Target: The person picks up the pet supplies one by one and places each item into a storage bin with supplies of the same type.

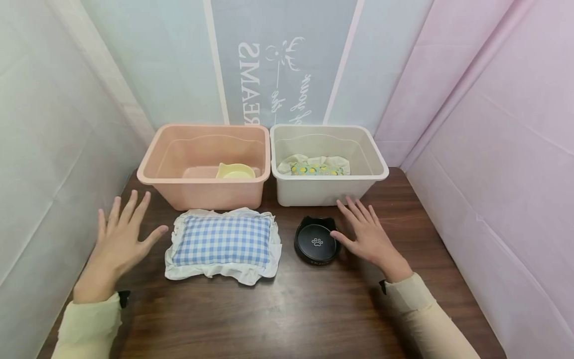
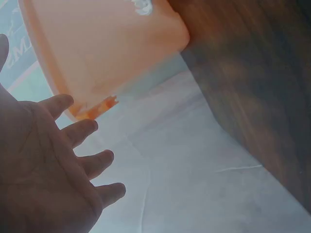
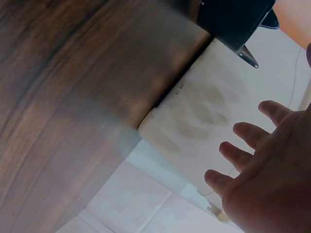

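My left hand point(image 1: 118, 244), fingers spread, hovers left of a small blue-and-white checked pillow point(image 1: 222, 240) with a white ruffled edge. Nothing is in that hand. Right of the pillow, a black cat-eared pet bowl point(image 1: 317, 254) with a white paw print stands on the table. My right hand point(image 1: 367, 237), also spread and holding nothing, is beside it; the thumb overlaps the bowl's right edge in the head view, and I cannot tell whether they touch. The left wrist view shows the left palm point(image 2: 43, 165) near the pink bin; in the right wrist view the right palm point(image 3: 272, 179) faces the white bin.
Behind the pillow stands a pink bin point(image 1: 206, 192) with a yellow cat-eared bowl point(image 1: 236, 171) inside. Next to it is a white bin point(image 1: 327, 192) holding a lemon-print ruffled pillow point(image 1: 317, 168). Fabric walls point(image 1: 506, 164) enclose the dark wooden table point(image 1: 269, 324) at the back and sides.
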`<state>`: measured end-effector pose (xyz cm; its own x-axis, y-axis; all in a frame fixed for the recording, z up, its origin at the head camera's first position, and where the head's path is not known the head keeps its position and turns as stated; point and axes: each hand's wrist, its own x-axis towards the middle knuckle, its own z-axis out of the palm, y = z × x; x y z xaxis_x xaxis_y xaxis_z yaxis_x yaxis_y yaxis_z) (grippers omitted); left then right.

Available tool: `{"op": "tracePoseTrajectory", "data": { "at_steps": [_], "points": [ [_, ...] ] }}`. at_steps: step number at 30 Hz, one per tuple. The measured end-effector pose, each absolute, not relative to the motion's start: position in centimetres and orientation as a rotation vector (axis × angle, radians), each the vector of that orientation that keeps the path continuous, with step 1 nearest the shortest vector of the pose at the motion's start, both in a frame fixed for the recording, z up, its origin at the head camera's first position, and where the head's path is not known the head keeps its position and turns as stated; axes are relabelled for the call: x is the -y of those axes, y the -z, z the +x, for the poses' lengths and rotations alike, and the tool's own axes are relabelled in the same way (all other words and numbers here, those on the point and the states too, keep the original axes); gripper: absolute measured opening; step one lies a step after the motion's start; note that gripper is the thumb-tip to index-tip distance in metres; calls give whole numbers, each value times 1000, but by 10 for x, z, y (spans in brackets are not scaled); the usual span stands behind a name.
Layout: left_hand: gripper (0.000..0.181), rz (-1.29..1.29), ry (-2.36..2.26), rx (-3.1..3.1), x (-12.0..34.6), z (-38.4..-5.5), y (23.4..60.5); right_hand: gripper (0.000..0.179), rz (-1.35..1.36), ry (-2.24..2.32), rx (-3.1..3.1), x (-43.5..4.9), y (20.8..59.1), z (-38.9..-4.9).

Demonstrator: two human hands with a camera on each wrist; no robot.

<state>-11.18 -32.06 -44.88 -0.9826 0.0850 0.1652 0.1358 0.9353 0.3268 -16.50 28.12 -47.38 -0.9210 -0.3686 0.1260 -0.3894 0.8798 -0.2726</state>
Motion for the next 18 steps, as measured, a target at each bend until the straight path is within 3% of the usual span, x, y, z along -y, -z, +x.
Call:
{"op": "tracePoseTrajectory", "data": {
  "at_steps": [18],
  "points": [
    [95, -182, 498, 2924, 321, -124, 425, 91, 672, -438, 2950, -266, 461, -162]
  ]
}}
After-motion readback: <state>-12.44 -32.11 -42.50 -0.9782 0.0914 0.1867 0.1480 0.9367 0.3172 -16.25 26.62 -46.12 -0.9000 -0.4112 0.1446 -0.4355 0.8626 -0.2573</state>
